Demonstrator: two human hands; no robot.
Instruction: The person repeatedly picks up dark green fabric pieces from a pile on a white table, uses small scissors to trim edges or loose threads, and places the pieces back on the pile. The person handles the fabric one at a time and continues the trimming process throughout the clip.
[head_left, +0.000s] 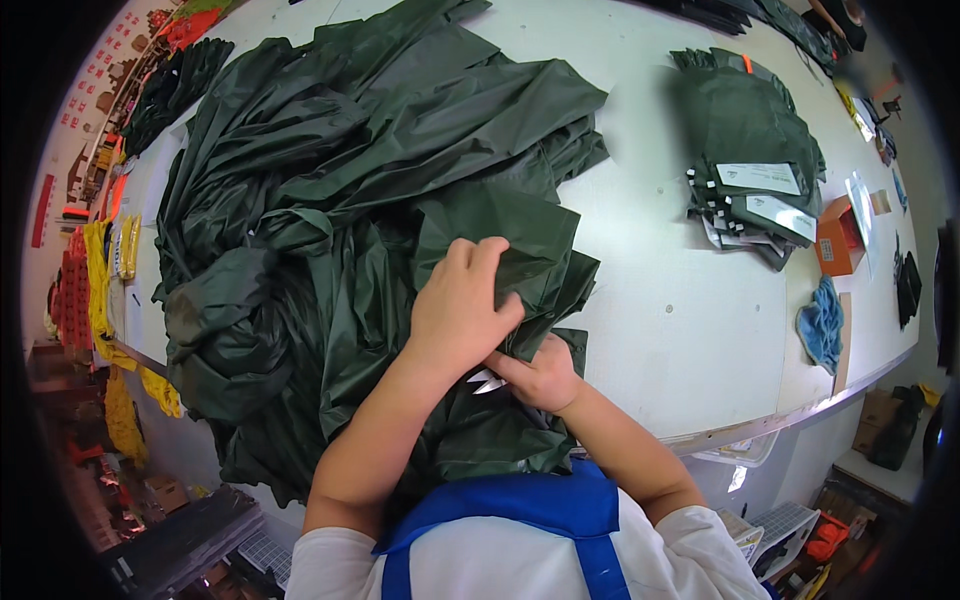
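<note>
A large heap of dark green coated fabric, like rainwear, is spread in folds over the left of the table and hangs past its near edge. My left hand rests on a fold of it, thumb apart from the bent fingers, gripping nothing that I can make out. Just below and to the right, my right hand is closed around a pair of thread snips. Their two bright blades stick out to the left, slightly apart, against the green cloth. The handles are hidden in the palm.
Folded green garments with white labels are stacked at the right of the white table. Beyond them stand an orange box and a crumpled blue cloth. Yellow garments hang at the far left. Another person is at the top right.
</note>
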